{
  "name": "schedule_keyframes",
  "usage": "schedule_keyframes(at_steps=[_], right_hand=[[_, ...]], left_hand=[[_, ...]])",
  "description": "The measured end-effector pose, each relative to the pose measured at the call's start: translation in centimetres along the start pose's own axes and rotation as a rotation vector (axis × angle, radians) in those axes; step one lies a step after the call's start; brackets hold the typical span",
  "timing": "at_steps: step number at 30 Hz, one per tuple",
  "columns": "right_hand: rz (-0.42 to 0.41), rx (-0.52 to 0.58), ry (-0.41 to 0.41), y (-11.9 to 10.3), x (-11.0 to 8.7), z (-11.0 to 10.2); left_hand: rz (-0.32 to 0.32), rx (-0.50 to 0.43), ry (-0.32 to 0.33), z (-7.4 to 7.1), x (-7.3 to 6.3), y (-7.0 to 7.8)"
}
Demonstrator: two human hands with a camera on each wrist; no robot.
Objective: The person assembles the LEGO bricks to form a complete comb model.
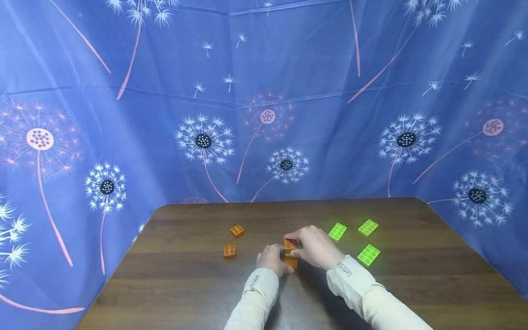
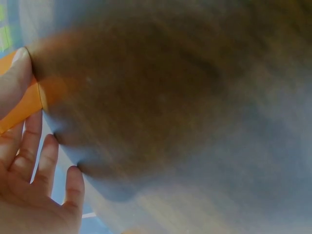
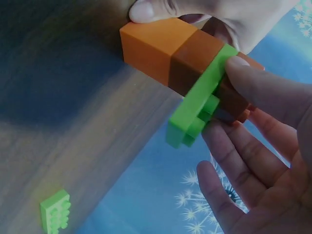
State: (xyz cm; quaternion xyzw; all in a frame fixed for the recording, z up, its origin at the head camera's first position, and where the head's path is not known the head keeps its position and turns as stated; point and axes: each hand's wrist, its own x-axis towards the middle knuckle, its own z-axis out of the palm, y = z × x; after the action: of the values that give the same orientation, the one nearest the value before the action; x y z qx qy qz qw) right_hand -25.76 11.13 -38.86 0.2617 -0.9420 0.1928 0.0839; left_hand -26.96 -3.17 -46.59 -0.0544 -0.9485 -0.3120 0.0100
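Note:
Near the middle of the table stands a small upright stack of toy building bricks. Two orange bricks (image 3: pixel 156 44) form its lower part, a thin green brick (image 3: pixel 195 105) lies across them and sticks out to one side, and another orange brick (image 1: pixel 290 244) sits at the top. My left hand (image 1: pixel 272 259) holds the bottom orange brick (image 2: pixel 30 105) between thumb and fingers, its other fingers spread near the tabletop. From the right, my right hand (image 1: pixel 317 247) pinches the top brick with thumb and fingertips, the thumb also right at the green brick's edge.
On the left of the brown table (image 1: pixel 185 284) lie two loose orange bricks, one farther back (image 1: pixel 237 230) and a nearer one (image 1: pixel 229 251). Three green bricks (image 1: pixel 369 255) lie to the right, beyond my right hand. A blue dandelion-print cloth (image 1: pixel 321 114) hangs behind the table.

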Motion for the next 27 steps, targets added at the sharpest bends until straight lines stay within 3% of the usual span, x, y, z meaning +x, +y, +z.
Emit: schedule_keyframes(at_steps=[6,11,18,27], right_hand=[[-0.102,-0.043,0.132,0.7,-1.2,1.5],[-0.113,-0.03,0.194,1.2,-1.6,2.5],[-0.041,0.012,0.105,2.4,-2.3,1.9],[0.049,-0.01,0.038,6.1,-4.9,-1.1]], left_hand=[[0.013,0.019,0.033,0.4,-0.2,-0.1],[0.037,0.036,0.042,0.8,0.1,-0.3],[0.03,0.035,0.034,0.6,0.1,-0.3],[0.02,-0.001,0.051,0.5,0.0,-0.3]])
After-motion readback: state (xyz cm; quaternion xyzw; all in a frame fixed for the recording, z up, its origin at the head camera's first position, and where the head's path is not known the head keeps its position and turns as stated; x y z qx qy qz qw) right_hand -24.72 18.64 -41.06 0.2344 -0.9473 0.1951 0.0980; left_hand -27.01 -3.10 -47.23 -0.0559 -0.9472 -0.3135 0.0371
